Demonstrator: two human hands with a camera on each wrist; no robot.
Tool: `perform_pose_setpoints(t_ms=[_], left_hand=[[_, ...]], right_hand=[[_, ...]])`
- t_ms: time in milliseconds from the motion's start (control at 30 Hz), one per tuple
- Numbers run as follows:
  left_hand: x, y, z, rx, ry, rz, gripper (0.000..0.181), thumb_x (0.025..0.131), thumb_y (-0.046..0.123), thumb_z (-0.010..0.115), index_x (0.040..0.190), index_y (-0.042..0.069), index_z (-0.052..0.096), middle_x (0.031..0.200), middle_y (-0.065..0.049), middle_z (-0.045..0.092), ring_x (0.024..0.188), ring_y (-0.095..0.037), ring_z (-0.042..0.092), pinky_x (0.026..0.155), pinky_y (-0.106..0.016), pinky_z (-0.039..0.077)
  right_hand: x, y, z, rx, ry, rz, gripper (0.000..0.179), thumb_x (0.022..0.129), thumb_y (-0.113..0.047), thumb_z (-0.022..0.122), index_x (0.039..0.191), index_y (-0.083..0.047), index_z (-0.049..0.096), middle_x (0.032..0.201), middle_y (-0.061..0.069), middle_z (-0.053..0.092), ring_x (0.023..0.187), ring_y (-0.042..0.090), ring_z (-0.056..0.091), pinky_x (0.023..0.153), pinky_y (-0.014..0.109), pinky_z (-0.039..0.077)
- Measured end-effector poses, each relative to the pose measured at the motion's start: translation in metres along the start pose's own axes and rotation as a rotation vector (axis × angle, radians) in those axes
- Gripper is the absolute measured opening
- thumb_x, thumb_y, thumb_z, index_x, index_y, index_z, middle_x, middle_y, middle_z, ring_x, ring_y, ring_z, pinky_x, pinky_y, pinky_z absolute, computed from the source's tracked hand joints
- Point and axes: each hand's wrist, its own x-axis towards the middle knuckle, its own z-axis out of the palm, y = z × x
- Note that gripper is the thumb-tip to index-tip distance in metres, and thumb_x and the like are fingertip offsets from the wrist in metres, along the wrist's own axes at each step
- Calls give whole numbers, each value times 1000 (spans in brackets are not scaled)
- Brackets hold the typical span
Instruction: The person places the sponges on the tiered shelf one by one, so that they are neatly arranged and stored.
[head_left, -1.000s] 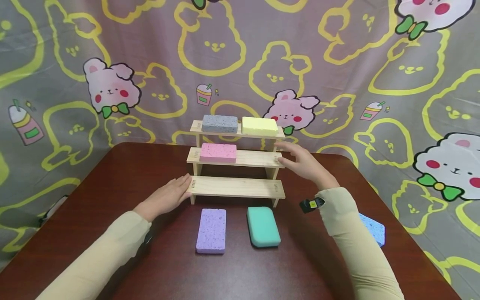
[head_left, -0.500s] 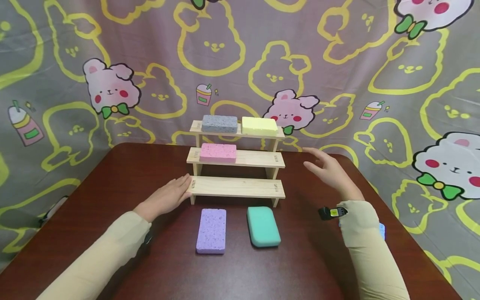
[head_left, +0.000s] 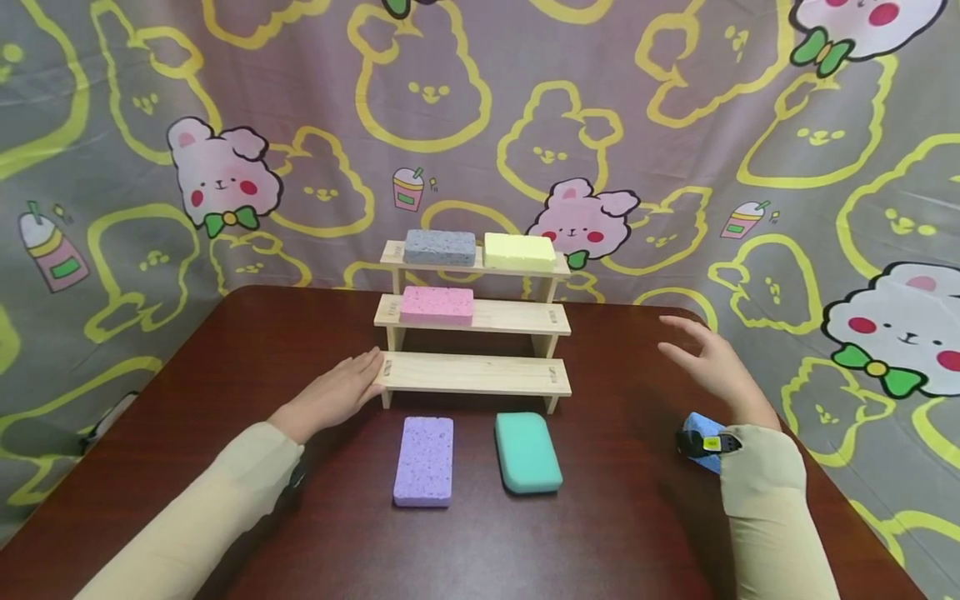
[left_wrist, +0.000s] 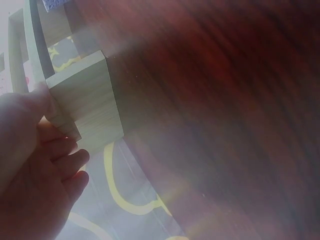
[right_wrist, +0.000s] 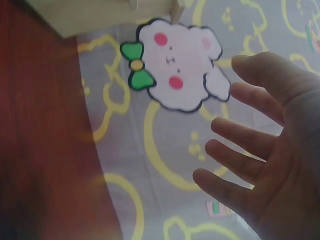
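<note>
Three-tier wooden stand [head_left: 468,373], centre of the frame, upright on the dark reddish-brown table [head_left: 600,542].

Left hand [head_left: 330,398], left of centre: grips the left end of the lowest shelf, thumb and bent fingers on either side of the board.

Right hand [head_left: 712,367], right of the frame: fingers spread and lightly bent, thumb apart, nothing held; well apart from the stand.

Top shelf: grey speckled sponge [head_left: 440,247], left; pale yellow sponge [head_left: 519,252], right.

Middle shelf: pink sponge [head_left: 437,306], left half.

Table, lower centre: purple porous sponge [head_left: 423,461], left; teal smooth sponge [head_left: 528,452] with rounded corners, right; both lie flat.

Table, lower right: blue sponge [head_left: 703,422], partly hidden by the black wrist device [head_left: 693,443].

Behind: grey cloth [head_left: 300,83] printed with yellow outlines and rabbit heads.
</note>
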Motion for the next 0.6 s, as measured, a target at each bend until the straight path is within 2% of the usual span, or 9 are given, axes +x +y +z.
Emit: perform_pose_setpoints(t_ms=[333,467,600], left_hand=[[0,0,1,-6,-4,-8,51,95,18,51,131,-16,38,135,-31,37,126,-39,35,105,-48,27],[0,1,-1,-9,1,-4,51,94,17,51,130,-16,38,134,-31,38,125,-40,36,104,-48,28],[0,1,-1,-7,-1,-3,51,95,18,51,131,-16,38,134,-31,37,125,-40,36,104,-49,28]], right_hand=[[-22,29,-1,-23,-95,102,59,91,-36,56,137,-2,39,138,26,36,124,46,30,90,64,30],[-32,42,2,-48,-115,96,49,91,-32,58,126,1,49,128,27,45,116,44,39,86,60,38],[-42,52,3,-89,-122,91,38,89,-30,62,111,0,58,110,20,57,99,36,51,76,50,47]])
